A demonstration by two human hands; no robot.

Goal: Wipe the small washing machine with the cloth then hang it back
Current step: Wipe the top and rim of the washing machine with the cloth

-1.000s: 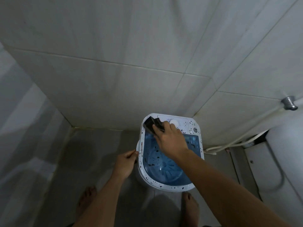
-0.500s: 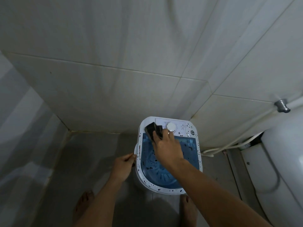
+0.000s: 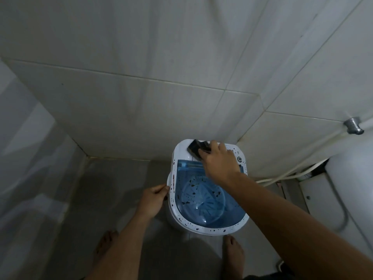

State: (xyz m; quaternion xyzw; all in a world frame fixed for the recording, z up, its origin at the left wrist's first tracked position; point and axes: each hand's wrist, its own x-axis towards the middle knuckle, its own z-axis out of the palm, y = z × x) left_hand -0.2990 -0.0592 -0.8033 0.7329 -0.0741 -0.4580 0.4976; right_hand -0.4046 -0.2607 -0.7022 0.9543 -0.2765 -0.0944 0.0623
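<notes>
Right hand (image 3: 219, 160) presses a dark cloth (image 3: 196, 148) on the washing machine (image 3: 210, 227); left hand (image 3: 152, 200) grips its rim

Glossy translucent blue plastic lid (image 3: 203, 201), spattered

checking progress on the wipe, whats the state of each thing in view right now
washing machine: upright on the floor, white rim speckled with dark spots
lid: shut, clear blue, spotted
cloth: dark, bunched, pressed on the back control panel
right hand: gripping the cloth
left hand: holding the machine's left rim
hose: lying slack beside the machine
</notes>
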